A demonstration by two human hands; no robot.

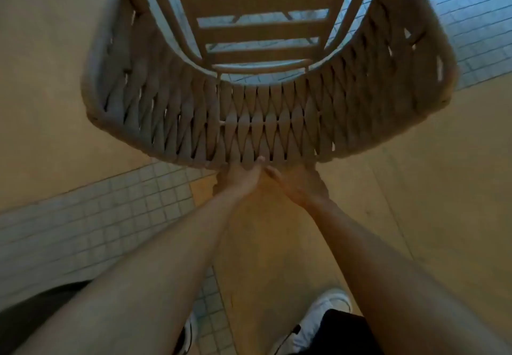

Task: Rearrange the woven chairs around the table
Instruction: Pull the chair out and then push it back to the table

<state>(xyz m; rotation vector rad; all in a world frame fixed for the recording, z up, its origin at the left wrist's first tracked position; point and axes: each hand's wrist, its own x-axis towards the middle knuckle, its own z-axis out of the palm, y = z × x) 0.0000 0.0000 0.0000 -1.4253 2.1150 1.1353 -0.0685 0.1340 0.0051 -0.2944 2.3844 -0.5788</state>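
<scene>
A woven chair (249, 121) with a curved rope-weave back and a slatted seat fills the upper half of the head view, seen from above and behind. My left hand (243, 174) grips the top rim of the back at its middle, thumb over the weave. My right hand (299, 182) holds the same rim just to the right, the two hands almost touching. Both forearms reach forward from the bottom of the frame. No table is in view.
The floor is tan slabs (415, 188) with bands of small square grey tiles (97, 216) at the left and under the chair. My white shoe (324, 316) stands at the bottom, behind the chair.
</scene>
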